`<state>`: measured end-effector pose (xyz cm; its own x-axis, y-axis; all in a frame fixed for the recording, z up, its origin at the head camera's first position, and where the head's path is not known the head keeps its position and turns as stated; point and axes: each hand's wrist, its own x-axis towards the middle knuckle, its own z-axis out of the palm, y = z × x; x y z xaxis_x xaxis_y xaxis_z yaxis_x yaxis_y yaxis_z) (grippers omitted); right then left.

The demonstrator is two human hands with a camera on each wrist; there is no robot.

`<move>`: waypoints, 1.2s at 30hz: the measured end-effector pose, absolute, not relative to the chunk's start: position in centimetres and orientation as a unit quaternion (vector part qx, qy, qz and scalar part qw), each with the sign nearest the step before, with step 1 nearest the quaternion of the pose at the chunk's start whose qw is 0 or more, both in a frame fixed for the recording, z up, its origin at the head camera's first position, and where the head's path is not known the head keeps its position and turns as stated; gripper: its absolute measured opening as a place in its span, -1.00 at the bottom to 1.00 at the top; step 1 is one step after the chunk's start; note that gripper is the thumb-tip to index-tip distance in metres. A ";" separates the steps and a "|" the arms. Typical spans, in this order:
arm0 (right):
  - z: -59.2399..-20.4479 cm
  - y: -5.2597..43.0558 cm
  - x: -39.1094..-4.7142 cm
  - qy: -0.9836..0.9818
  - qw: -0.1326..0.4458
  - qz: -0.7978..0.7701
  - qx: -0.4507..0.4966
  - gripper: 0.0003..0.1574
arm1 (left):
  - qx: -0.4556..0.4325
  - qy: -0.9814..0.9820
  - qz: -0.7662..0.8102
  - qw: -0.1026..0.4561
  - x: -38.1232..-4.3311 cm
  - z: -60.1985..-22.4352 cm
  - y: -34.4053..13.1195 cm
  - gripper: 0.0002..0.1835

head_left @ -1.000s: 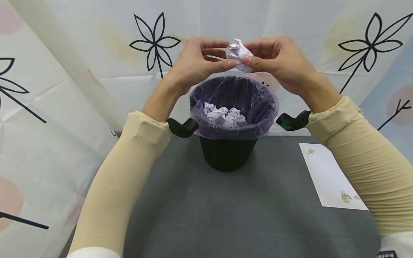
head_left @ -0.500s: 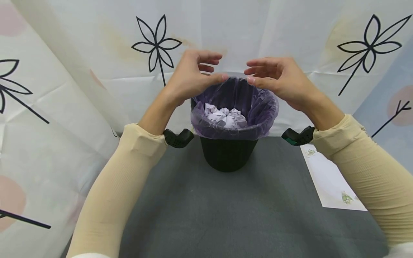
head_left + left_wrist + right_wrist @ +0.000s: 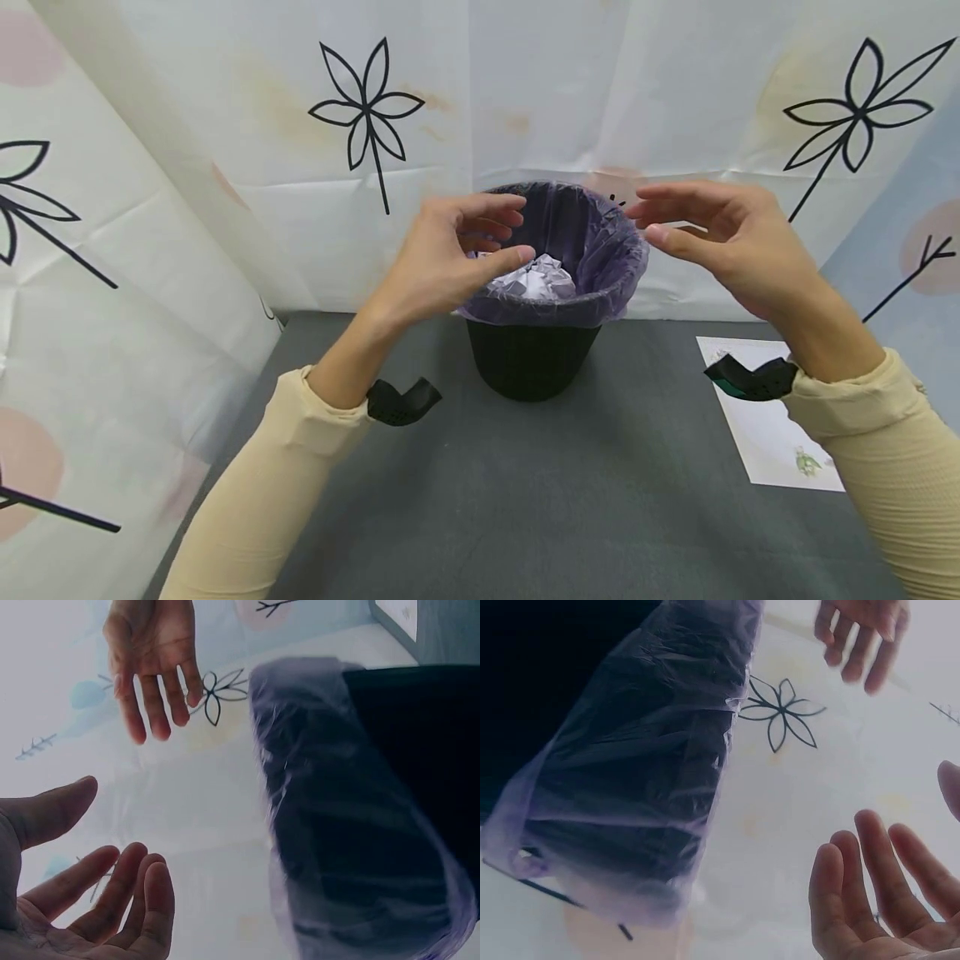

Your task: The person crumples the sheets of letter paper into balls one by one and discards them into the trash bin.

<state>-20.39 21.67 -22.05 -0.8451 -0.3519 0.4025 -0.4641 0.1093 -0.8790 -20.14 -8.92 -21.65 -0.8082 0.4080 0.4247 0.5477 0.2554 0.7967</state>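
Observation:
My left hand hovers over the left side of a black bin, its fingers loosely bent around nothing. At the bin's right rim, my right hand is held in the air, also relaxed and holding nothing. A thin purple bag lines the bin and folds over its rim. Inside lie several crumpled paper balls, partly hidden behind the left hand. In the left wrist view the bag's folded edge shows beside the spread left fingers. The right wrist view has the right fingers apart from the bag.
A white sheet of paper with small green prints lies on the dark grey table, partly under the right arm. A white cloth with flower outlines hangs behind the bin and along the left side.
Both hands held a crumpled paper ball above the bin; it has left them. The hands have since separated and come lower and nearer, the right one moving rightward.

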 end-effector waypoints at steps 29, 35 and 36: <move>-39.1 39.0 -17.3 -0.892 0.057 0.446 0.038 -0.55 | -0.323 -0.783 -0.531 -0.018 -14.6 -34.4 -2.8 -0.56; -42.7 43.1 -17.0 -0.940 0.030 0.338 -0.019 -0.19 | -0.306 -0.790 -0.529 -0.057 -14.6 -37.5 -1.0 -0.58; -43.2 43.7 -16.9 -0.947 0.023 0.321 -0.025 -0.13 | -0.305 -0.791 -0.527 -0.062 -14.6 -38.0 -0.7 -0.58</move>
